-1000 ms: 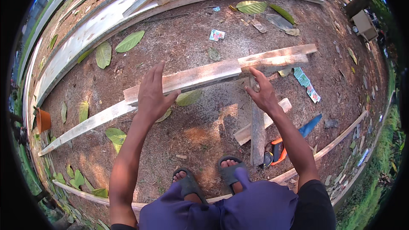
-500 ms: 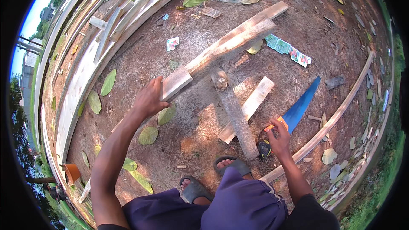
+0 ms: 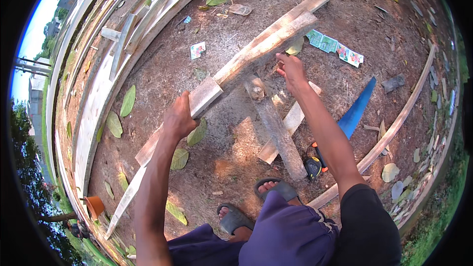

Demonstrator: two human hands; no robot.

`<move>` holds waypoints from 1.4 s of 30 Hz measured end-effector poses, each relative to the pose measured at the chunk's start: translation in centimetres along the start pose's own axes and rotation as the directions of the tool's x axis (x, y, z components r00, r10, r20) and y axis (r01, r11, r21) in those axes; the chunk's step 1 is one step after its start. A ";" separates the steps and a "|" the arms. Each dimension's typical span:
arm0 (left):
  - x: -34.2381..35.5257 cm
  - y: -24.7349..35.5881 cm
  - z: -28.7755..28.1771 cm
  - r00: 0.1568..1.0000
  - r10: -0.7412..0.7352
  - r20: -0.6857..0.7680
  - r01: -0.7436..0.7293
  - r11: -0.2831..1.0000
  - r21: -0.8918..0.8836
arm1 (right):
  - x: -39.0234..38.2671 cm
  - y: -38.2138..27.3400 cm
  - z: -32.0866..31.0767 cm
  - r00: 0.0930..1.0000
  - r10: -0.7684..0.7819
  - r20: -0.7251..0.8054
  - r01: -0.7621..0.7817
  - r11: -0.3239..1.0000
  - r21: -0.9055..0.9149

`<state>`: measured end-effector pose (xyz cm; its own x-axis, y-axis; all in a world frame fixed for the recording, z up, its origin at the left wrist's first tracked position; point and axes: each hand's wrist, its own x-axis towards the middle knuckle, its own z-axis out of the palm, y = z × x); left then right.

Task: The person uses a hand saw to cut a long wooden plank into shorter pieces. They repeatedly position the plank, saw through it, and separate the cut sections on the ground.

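Observation:
My left hand [image 3: 180, 116] is closed round the near end of a short wooden block [image 3: 206, 93], which lies against a thick rough timber [image 3: 266, 54]. Near the timber's far right part, my right hand [image 3: 291, 70] reaches out with fingers slightly bent and apart, holding nothing. A log-like support piece [image 3: 278, 133] runs beneath the timber and crosses a short pale board [image 3: 272, 150]. On the ground to the right lies a handsaw [image 3: 358, 108] with a blue blade; my right forearm partly hides its handle. A black and yellow tape measure [image 3: 313, 167] sits close by.
A long thin strip of wood [image 3: 394, 128] curves along the right. Long planks [image 3: 91, 133] line the left, with shorter offcuts [image 3: 123, 44] on top. Leaves [image 3: 128, 100] and printed paper pieces [image 3: 327, 44] are scattered on the soil. An orange pot [image 3: 94, 207] stands lower left.
My right hand has let go of the saw, which now lies on the ground, and moved up and left to the timber. My left hand still grips the block.

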<state>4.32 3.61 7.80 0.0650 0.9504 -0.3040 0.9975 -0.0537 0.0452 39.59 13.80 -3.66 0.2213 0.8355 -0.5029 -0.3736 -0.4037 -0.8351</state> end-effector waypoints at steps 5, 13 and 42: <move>-0.2 -1.7 0.9 0.997 0.058 -0.050 -0.059 0.998 -0.012 | 0.8 0.4 2.6 0.998 -0.013 0.059 -0.002 0.968 0.252; 0.3 -0.9 -2.1 0.998 -0.059 0.002 0.059 0.998 -0.032 | 2.5 -1.8 5.4 0.975 -0.170 0.142 0.148 0.977 0.155; 0.4 -1.2 0.1 0.989 0.014 -0.149 -0.021 0.999 -0.045 | -22.8 9.5 -21.5 0.944 -0.274 0.185 0.223 0.115 -0.968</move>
<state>3.13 4.05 7.53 0.0740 0.9846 -0.1587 0.9938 -0.0595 0.0939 50.34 -17.13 -4.93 0.1443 0.9681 -0.2049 0.8784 -0.2207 -0.4239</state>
